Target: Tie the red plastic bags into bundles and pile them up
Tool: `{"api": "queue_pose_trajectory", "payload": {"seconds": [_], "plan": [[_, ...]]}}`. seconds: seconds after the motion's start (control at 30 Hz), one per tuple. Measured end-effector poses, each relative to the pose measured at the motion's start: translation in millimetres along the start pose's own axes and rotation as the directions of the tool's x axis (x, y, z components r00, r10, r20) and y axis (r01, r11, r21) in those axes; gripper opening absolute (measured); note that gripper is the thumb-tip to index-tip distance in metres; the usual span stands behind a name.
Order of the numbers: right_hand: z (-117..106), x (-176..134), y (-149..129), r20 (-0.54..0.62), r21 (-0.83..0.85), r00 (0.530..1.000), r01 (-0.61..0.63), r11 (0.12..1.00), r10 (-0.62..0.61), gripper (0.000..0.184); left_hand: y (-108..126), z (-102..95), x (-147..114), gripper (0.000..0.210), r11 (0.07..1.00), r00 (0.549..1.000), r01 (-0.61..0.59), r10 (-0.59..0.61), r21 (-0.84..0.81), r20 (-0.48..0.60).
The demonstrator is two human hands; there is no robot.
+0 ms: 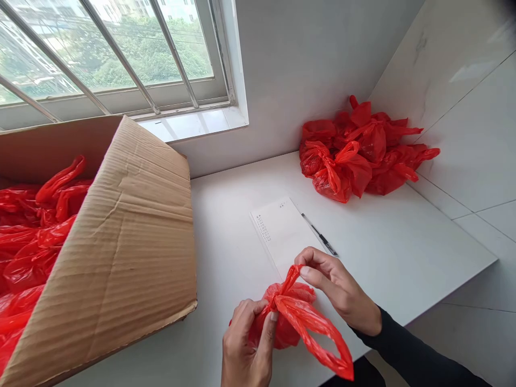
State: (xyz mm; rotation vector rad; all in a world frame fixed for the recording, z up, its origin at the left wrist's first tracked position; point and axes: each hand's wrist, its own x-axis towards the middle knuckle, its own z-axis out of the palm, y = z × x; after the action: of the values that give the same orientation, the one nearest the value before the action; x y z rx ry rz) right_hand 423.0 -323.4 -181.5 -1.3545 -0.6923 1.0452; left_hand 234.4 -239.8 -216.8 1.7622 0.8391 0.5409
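A red plastic bag with a knotted neck is between my hands, low in the head view over the table's front part. My left hand pinches it at the knot, thumb and fingers closed. With thumb and forefinger, my right hand grips the end of one handle loop and holds it up. The other handle loop hangs loose toward the lower right. What the bag contains is hidden. Just beyond it lies a sheet of paper with small writing, and a black pen rests along its right side.
On the left stands an open cardboard box with several red bags in it. A pile of tied red bags sits at the back right of the white table, against the wall. Behind the box is a barred window.
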Motion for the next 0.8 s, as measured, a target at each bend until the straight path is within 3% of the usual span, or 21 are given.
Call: {"api": "queue_pose_trajectory", "payload": {"seconds": [0.23,0.33,0.5,0.6,0.8], "plan": [[-2.8,2.4,-2.7,-0.178,0.285,0.984,0.05,0.957,0.002,0.017,0.1,-1.5,-0.5,0.017,1.0,1.0,-0.009,0.009,0.0,-0.004],[-7.0,4.6,-6.7,-0.234,0.296,0.972,0.075,0.952,-0.005,0.018,0.5,-3.2,-1.2,0.018,1.0,1.0,-0.003,0.003,0.008,-0.026],[-3.4,0.6,-1.1,0.008,-0.004,1.0,-0.02,1.0,0.02,0.021,3.9,-0.7,-0.8,0.017,1.0,0.998,-0.001,0.0,-0.008,-0.063],[5.0,-4.5,8.2,0.16,-0.052,0.982,-0.089,0.995,0.096,0.033,6.4,3.3,0.0,0.02,1.0,0.996,0.018,-0.02,-0.019,-0.086],[8.8,-7.2,8.0,0.137,-0.264,0.989,-0.026,0.964,0.064,0.018,3.3,-5.8,-3.2,0.018,1.0,0.996,-0.009,0.011,0.023,-0.087]]}}
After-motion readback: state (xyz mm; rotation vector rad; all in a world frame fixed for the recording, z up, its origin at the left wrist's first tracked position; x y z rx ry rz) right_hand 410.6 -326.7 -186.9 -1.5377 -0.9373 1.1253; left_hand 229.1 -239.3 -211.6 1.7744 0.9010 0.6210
